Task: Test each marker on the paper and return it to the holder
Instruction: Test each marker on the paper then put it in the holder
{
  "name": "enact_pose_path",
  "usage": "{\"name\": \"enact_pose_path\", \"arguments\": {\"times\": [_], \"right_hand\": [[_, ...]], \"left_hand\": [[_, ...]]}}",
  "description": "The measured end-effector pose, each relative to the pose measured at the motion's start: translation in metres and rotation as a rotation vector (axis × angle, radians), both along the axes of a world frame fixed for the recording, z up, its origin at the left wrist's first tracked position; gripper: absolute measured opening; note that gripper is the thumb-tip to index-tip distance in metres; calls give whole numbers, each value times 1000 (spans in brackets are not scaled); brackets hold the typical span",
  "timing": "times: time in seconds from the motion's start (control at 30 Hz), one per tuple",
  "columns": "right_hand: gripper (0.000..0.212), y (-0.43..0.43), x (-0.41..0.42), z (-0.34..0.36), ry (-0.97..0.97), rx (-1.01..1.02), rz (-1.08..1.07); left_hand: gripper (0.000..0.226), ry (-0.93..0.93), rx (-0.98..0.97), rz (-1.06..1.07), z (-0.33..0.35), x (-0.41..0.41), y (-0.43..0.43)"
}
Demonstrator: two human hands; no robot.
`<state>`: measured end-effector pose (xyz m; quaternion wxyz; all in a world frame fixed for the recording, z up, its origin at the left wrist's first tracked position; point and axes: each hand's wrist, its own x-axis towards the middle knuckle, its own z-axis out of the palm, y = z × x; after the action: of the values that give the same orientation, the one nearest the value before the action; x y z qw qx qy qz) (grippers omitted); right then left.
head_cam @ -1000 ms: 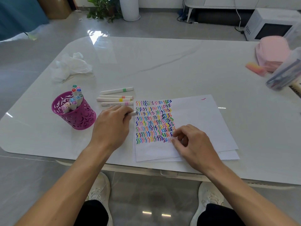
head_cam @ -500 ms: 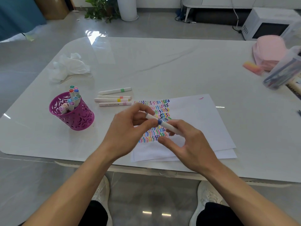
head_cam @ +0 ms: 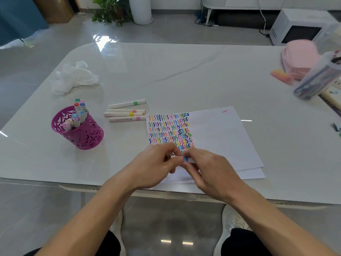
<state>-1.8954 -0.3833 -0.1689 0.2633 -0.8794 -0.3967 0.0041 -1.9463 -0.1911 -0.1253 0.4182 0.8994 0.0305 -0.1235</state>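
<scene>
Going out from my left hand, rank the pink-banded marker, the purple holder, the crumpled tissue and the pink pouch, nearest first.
1. Pink-banded marker, just ahead and left of the left hand.
2. Purple holder, farther left.
3. Crumpled tissue, far left, beyond the holder.
4. Pink pouch, far right corner.

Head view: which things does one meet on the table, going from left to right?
Purple holder → four loose markers → paper with coloured squiggles → pink pouch.

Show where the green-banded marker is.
Head view, left of centre: the green-banded marker lies on the table, farthest of four loose markers, between the purple holder and the paper.
</scene>
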Motion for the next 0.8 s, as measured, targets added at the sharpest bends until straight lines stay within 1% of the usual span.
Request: {"name": "enact_pose_path", "arguments": {"times": [0.1,0.27,0.43,0.57,0.7,0.8], "right_hand": [[32,-1,1,-1,-55,-37,-6],[40,1,-1,0,-128,-47,-10],[42,-1,0,2,-123,-71,0],[36,-2,0,3,-110,-49,2],[29,-4,0,4,-98,-38,-32],[34,-5,2,10,-10,-39,-66]], "left_hand": [[22,-12,76,-30,-3,1,-1],[26,-73,85,-17,-3,0,-2],[28,-95,73,5,-3,0,-3],[33,-96,50,17,-5,0,-5],[26,-93,40,47,-5,0,-3],[24,-107,33,63,-2,1,0]]}}
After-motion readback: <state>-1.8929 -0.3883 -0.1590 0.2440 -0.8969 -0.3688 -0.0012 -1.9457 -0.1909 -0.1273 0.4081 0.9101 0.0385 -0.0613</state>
